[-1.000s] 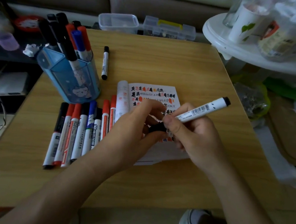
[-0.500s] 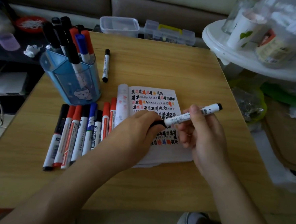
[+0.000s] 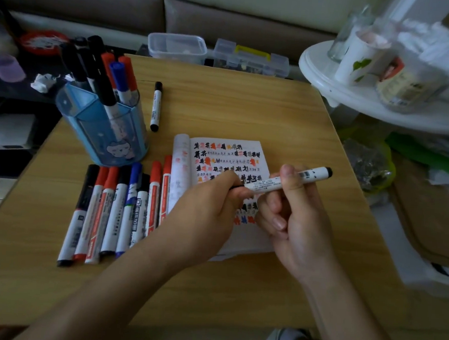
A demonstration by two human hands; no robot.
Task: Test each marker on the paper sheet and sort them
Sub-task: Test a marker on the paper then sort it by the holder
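Together around one white marker (image 3: 283, 181): left hand (image 3: 210, 204), right hand (image 3: 298, 222).

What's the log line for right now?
right hand: holds marker | left hand: grips its black end | place: over paper sheet

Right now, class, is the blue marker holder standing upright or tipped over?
Upright: the blue holder stands on its base on the table, and markers poke up out of its open top.

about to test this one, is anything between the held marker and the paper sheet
The left hand grips the tip end of the marker, just above the paper sheet; the right hand holds the barrel. Whether the cap is off is hidden.
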